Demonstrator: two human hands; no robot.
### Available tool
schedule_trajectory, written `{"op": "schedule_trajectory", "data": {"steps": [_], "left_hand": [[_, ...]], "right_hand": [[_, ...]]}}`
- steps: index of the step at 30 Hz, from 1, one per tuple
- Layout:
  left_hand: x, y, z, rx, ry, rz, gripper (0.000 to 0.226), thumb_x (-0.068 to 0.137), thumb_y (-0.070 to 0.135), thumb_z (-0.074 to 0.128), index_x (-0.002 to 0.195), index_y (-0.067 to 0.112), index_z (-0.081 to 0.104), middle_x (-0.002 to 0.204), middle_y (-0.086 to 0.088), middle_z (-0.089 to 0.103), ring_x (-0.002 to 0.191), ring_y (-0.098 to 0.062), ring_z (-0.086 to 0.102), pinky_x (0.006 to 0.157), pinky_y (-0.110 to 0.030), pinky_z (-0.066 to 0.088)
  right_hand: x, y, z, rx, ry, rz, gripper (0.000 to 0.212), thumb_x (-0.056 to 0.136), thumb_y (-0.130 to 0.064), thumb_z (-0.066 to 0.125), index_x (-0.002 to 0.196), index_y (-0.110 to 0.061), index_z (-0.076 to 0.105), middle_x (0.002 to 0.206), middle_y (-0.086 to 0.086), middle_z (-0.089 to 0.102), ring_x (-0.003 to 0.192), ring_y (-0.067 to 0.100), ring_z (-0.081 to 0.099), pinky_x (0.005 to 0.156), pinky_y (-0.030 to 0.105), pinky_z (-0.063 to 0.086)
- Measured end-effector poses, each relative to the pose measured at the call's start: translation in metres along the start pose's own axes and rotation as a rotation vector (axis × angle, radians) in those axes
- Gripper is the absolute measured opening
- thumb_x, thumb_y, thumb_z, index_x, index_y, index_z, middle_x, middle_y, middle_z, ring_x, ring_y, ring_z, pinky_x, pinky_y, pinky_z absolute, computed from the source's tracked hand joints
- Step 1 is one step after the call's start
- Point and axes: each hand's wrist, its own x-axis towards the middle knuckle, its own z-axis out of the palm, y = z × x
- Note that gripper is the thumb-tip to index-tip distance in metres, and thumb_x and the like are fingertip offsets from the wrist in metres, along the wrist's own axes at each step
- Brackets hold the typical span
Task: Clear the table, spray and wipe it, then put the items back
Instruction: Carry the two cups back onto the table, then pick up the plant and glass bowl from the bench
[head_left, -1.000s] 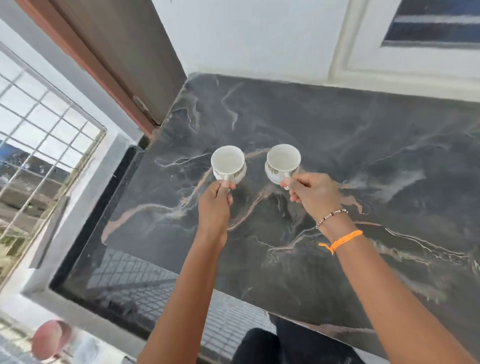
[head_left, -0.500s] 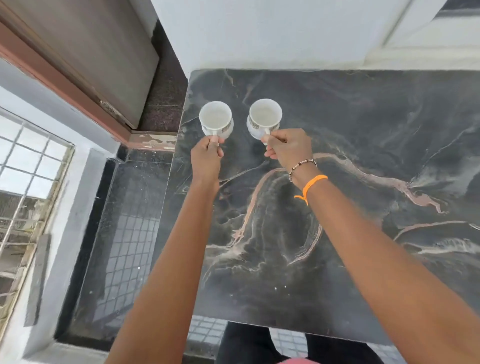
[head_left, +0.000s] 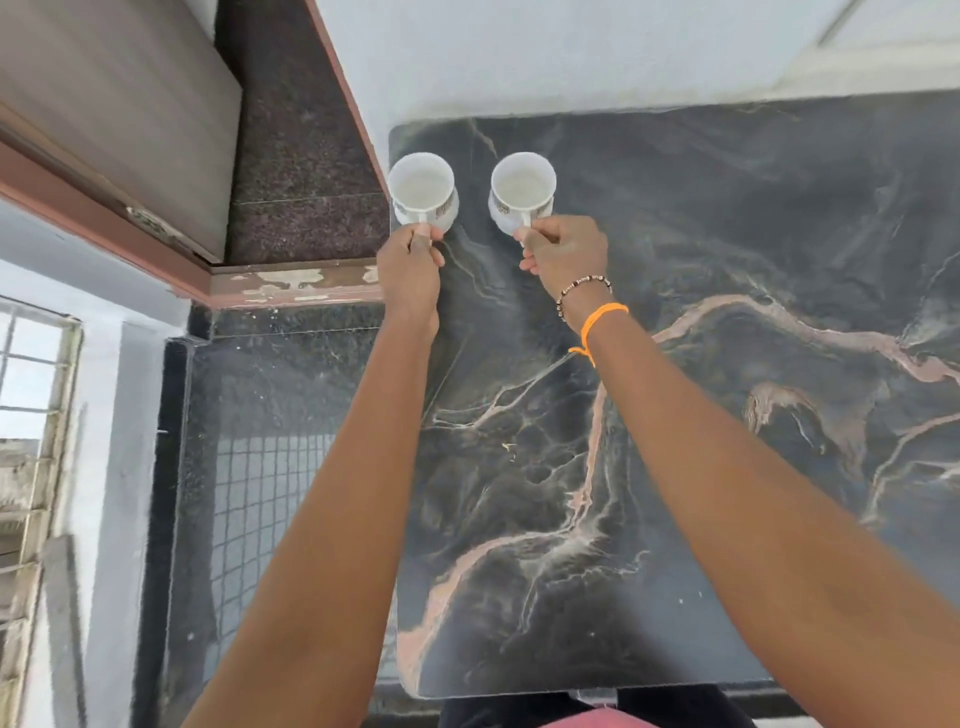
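Two white cups with a patterned band stand upright and empty near the far left corner of the dark marble table (head_left: 727, 415). My left hand (head_left: 410, 265) pinches the handle of the left cup (head_left: 422, 187), which sits right at the table's left edge. My right hand (head_left: 566, 249), with a bead bracelet and an orange thread on the wrist, grips the handle of the right cup (head_left: 522, 187). I cannot tell whether the cups touch the tabletop or hang just above it.
A white wall runs along the table's far edge. Left of the table are a wooden door (head_left: 104, 119) with a reddish frame, a dark stone threshold (head_left: 296, 171), and a glossy black floor (head_left: 270, 441). A barred window (head_left: 31, 415) is at far left.
Both hands have carried the cups away from me toward the far left corner of the table. The view has shifted so the table's left edge and near edge now show.
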Motion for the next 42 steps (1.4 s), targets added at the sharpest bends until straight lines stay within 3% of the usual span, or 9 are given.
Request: {"op": "schedule_trajectory", "data": {"steps": [3, 8, 14, 16, 19, 23, 25, 34, 42], "left_hand": [[0.008, 0.001, 0.001, 0.002, -0.022, -0.005, 0.034, 0.097, 0.011, 0.038, 0.067, 0.018, 0.055, 0.057, 0.002, 0.042, 0.053, -0.007, 0.037, 0.055, -0.021, 0.031], [0.01, 0.003, 0.0, 0.051, -0.048, 0.013, 0.03, 0.098, 0.016, 0.037, 0.077, 0.018, 0.058, 0.058, 0.003, 0.045, 0.052, -0.005, 0.039, 0.054, -0.018, 0.033], [-0.01, 0.005, 0.001, 0.027, 0.093, -0.042, 0.027, 0.097, 0.03, 0.041, 0.113, 0.009, 0.048, 0.086, -0.001, 0.051, 0.069, -0.012, 0.045, 0.067, -0.026, 0.041], [-0.029, 0.003, 0.004, -0.006, 0.139, -0.071, 0.023, 0.096, 0.032, 0.041, 0.106, 0.012, 0.044, 0.084, 0.0, 0.047, 0.066, -0.012, 0.042, 0.068, -0.028, 0.041], [-0.07, -0.005, 0.017, -0.004, 0.077, -0.134, 0.014, 0.097, 0.029, 0.043, 0.093, 0.015, 0.044, 0.067, 0.006, 0.039, 0.051, -0.008, 0.034, 0.058, -0.023, 0.037], [-0.143, -0.013, 0.058, -0.014, -0.075, -0.195, 0.013, 0.094, 0.02, 0.048, 0.083, 0.015, 0.05, 0.063, 0.004, 0.04, 0.051, -0.009, 0.032, 0.057, -0.02, 0.035], [-0.181, -0.016, 0.086, -0.027, -0.131, -0.177, 0.014, 0.092, 0.017, 0.049, 0.079, 0.016, 0.05, 0.061, 0.003, 0.04, 0.048, -0.008, 0.034, 0.054, -0.018, 0.035], [-0.36, -0.032, 0.265, 0.036, -0.491, -0.101, 0.015, 0.091, 0.015, 0.05, 0.077, 0.02, 0.054, 0.063, 0.003, 0.048, 0.053, -0.007, 0.041, 0.054, -0.014, 0.038], [-0.497, -0.065, 0.42, 0.247, -0.841, -0.066, 0.016, 0.092, 0.013, 0.049, 0.08, 0.021, 0.057, 0.065, 0.003, 0.052, 0.053, -0.004, 0.044, 0.053, -0.011, 0.041]], "right_hand": [[0.008, -0.005, 0.005, 0.004, -0.01, -0.002, 0.03, 0.085, -0.013, 0.06, 0.087, 0.017, 0.061, 0.066, 0.013, 0.054, 0.035, -0.006, 0.052, 0.07, 0.039, 0.053], [0.014, -0.011, 0.01, -0.11, -0.001, -0.026, 0.03, 0.087, -0.018, 0.057, 0.079, 0.01, 0.063, 0.064, 0.009, 0.054, 0.044, -0.002, 0.054, 0.049, 0.013, 0.038], [0.008, -0.01, 0.004, 0.007, -0.017, -0.016, 0.022, 0.087, -0.017, 0.06, 0.092, 0.003, 0.068, 0.082, 0.014, 0.068, 0.07, 0.021, 0.065, 0.076, 0.033, 0.051], [-0.002, -0.004, -0.007, 0.078, 0.008, -0.014, 0.019, 0.086, -0.018, 0.062, 0.093, -0.002, 0.069, 0.086, 0.01, 0.069, 0.077, 0.024, 0.064, 0.081, 0.038, 0.053], [-0.025, 0.012, -0.033, 0.131, -0.008, 0.009, 0.019, 0.087, -0.019, 0.06, 0.087, -0.003, 0.07, 0.071, 0.001, 0.061, 0.071, 0.018, 0.059, 0.081, 0.038, 0.053], [-0.066, 0.047, -0.101, 0.243, -0.051, 0.05, 0.018, 0.088, -0.014, 0.056, 0.09, -0.003, 0.07, 0.065, -0.005, 0.057, 0.055, 0.005, 0.053, 0.058, 0.013, 0.045], [-0.085, 0.068, -0.146, 0.278, -0.043, 0.076, 0.017, 0.088, -0.013, 0.055, 0.09, -0.004, 0.07, 0.065, -0.005, 0.057, 0.052, 0.001, 0.052, 0.054, 0.008, 0.042], [-0.167, 0.184, -0.382, 0.443, 0.167, 0.156, 0.015, 0.091, -0.012, 0.054, 0.085, -0.01, 0.067, 0.066, -0.002, 0.056, 0.053, 0.001, 0.049, 0.051, 0.009, 0.039], [-0.222, 0.301, -0.554, 0.584, 0.489, 0.304, 0.019, 0.091, -0.012, 0.054, 0.077, -0.017, 0.065, 0.067, -0.001, 0.055, 0.054, 0.004, 0.047, 0.057, 0.013, 0.04]]}}
